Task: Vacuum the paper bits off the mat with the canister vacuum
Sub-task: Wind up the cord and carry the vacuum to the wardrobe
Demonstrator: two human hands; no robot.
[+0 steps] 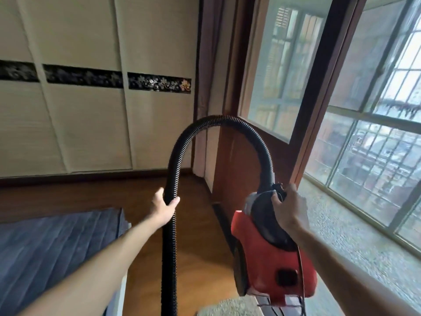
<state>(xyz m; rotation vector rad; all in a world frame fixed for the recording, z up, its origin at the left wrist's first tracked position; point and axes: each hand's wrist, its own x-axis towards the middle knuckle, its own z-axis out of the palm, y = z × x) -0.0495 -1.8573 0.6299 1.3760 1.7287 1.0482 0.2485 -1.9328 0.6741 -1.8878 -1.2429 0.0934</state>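
A red canister vacuum [273, 265] with a black top is held by its handle in the gripping right hand [288, 206] above the wooden floor [200, 252], its black ribbed hose [218, 120] arched upward and clasped by the left hand [163, 206], the hose's lower end being cut off at the frame edge.

Black ribbed hose [169, 247] is cut off by the bottom edge; its far end is not shown. Red plastic canister vacuum [273, 265] is motion-blurred; its handle is mostly hidden under the right grip [288, 206]. Pale fuzzy mat [227, 307] is clipped at the bottom edge, surface detail unresolved.
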